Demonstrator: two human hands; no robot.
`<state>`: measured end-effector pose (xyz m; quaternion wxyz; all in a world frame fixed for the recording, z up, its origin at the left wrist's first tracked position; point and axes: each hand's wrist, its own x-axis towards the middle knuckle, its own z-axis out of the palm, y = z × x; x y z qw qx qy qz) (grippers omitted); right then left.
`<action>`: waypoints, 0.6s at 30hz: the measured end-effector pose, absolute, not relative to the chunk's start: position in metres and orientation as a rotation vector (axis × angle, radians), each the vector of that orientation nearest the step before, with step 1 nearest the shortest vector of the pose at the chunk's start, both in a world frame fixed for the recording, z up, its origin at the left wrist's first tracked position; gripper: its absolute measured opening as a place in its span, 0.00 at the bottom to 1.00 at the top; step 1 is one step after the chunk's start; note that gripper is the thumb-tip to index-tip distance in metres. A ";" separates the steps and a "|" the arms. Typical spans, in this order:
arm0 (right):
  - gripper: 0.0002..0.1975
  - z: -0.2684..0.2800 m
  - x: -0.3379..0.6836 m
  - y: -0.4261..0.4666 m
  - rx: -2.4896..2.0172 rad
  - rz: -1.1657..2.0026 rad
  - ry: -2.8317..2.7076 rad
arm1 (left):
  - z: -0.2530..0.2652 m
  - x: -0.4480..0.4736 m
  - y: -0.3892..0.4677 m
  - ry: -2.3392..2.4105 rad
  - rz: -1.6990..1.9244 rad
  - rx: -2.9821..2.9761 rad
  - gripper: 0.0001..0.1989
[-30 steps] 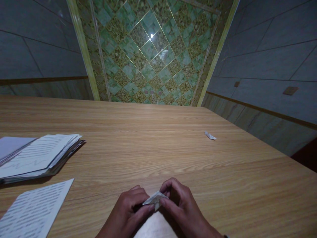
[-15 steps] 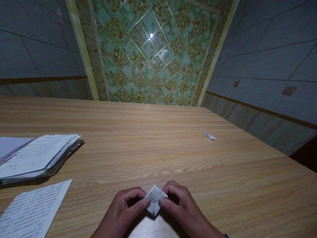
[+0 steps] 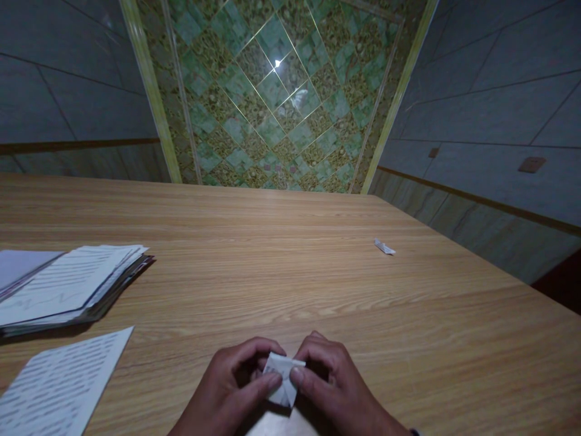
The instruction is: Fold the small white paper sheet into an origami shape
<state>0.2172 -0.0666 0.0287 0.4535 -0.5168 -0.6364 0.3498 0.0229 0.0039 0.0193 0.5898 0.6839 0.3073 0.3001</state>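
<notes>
While both hands close in on it, the small folded paper (image 3: 282,380) sits low over the near edge of the counter (image 3: 290,266), pinched between the left hand (image 3: 233,392) and the right hand (image 3: 333,387). Half a second ago it stood taller, a pointed diamond held up between the fingertips; now it looks squatter and more tucked in, with the thumbs pressed closer together across its face, which suggests a fold is being pressed flat rather than opened. Each grip is nearly closed, thumb and forefinger clamped on an opposite side of the paper, the other fingers curled behind. A pale sheet lies beneath the wrists, mostly hidden. Farther out, a printed sheet (image 3: 59,387) lies at the near left corner, a stack of papers (image 3: 72,287) rests behind it, and a small crumpled scrap (image 3: 385,247) lies well apart on the far right of the counter, all unmoved.
</notes>
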 end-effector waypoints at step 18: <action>0.09 0.024 0.205 -0.066 -1.349 0.841 -1.492 | 0.004 0.028 0.003 0.571 0.733 1.316 0.17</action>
